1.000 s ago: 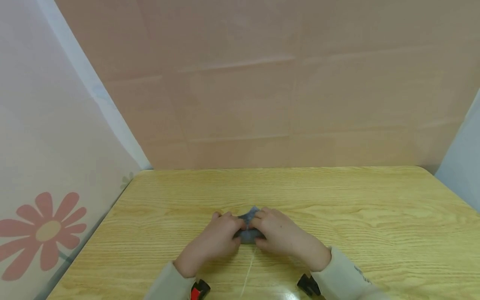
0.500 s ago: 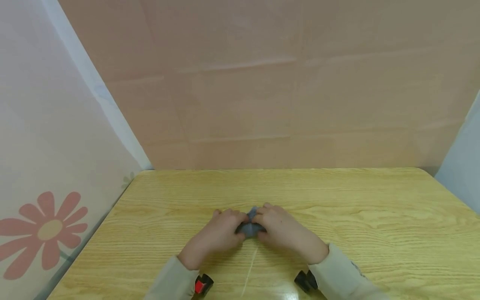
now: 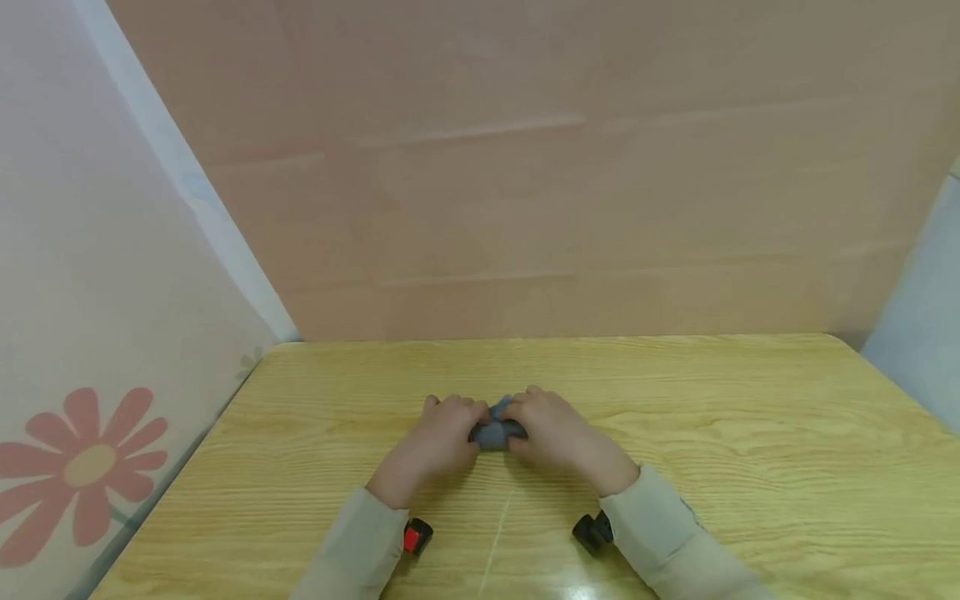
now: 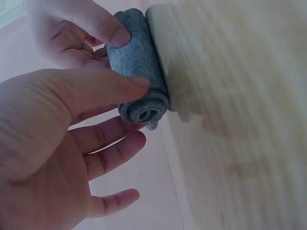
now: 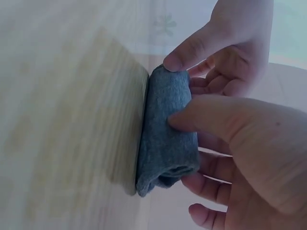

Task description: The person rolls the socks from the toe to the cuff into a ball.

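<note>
A grey-blue cloth (image 3: 492,435), rolled into a short cylinder, lies on the wooden table between both hands. In the left wrist view the end of the roll (image 4: 144,110) shows its spiral layers. My left hand (image 3: 442,433) holds the left end, thumb on the near side and index finger on the far side; its other fingers (image 4: 117,151) are spread. The right hand (image 3: 551,429) grips the other end in the same way, its thumb (image 5: 184,120) pressing the fabric. A small loose flap (image 3: 501,406) sticks out beyond the roll, partly hidden by the fingers.
The wood-grain table (image 3: 712,433) extends around the hands to a brown papered wall (image 3: 480,208) at the back. A pale panel with a pink flower (image 3: 90,467) stands on the left. Black wrist devices (image 3: 592,533) hang under both sleeves.
Both hands have moved forward, away from the body, taking the cloth roll with them. Less of the loose flap shows beyond the roll now.
</note>
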Action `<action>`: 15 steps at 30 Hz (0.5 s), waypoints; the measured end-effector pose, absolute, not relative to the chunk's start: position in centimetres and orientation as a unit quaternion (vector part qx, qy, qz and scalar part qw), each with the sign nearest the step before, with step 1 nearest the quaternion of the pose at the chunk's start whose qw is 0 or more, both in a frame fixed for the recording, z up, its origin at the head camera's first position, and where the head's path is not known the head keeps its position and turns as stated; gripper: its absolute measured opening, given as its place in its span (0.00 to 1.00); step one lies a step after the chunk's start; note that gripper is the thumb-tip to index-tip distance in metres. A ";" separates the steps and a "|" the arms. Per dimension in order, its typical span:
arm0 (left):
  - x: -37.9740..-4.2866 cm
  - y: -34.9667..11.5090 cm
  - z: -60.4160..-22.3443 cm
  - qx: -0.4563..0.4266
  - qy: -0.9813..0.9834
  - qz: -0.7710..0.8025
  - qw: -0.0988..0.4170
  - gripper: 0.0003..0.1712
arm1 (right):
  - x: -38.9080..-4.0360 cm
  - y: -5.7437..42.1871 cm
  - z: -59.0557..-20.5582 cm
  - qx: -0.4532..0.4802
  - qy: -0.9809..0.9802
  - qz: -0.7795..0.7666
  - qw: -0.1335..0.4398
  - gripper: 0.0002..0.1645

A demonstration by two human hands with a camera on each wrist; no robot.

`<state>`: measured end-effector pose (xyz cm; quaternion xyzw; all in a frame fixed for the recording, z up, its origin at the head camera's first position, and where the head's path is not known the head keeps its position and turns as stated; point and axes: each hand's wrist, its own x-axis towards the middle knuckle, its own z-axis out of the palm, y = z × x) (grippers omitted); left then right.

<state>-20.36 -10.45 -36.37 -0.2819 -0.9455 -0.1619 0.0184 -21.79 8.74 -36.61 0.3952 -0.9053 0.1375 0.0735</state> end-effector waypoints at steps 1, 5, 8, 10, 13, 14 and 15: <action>-20.5 -10.5 -36.3 -0.282 -0.945 -0.162 0.018 0.11 | -21.9 8.7 -36.6 0.393 -0.906 0.140 0.074 0.12; -20.8 -10.6 -36.3 -0.292 -0.941 -0.171 0.020 0.11 | -22.2 9.0 -36.6 0.392 -0.905 0.151 0.067 0.15; -20.7 -10.7 -36.3 -0.301 -0.936 -0.184 0.015 0.10 | -22.2 9.3 -36.6 0.403 -0.900 0.149 0.068 0.15; -20.6 -10.8 -36.3 -0.304 -0.933 -0.193 0.007 0.09 | -22.3 9.5 -36.7 0.411 -0.897 0.146 0.073 0.13; -20.5 -10.7 -36.2 -0.295 -0.934 -0.201 -0.006 0.08 | -22.3 9.6 -36.9 0.421 -0.892 0.145 0.076 0.10; -20.4 -10.7 -36.2 -0.292 -0.936 -0.196 -0.007 0.08 | -22.4 9.6 -36.9 0.423 -0.891 0.146 0.075 0.09; -20.3 -10.7 -36.2 -0.289 -0.938 -0.188 -0.006 0.08 | -22.4 9.7 -36.9 0.424 -0.891 0.147 0.072 0.08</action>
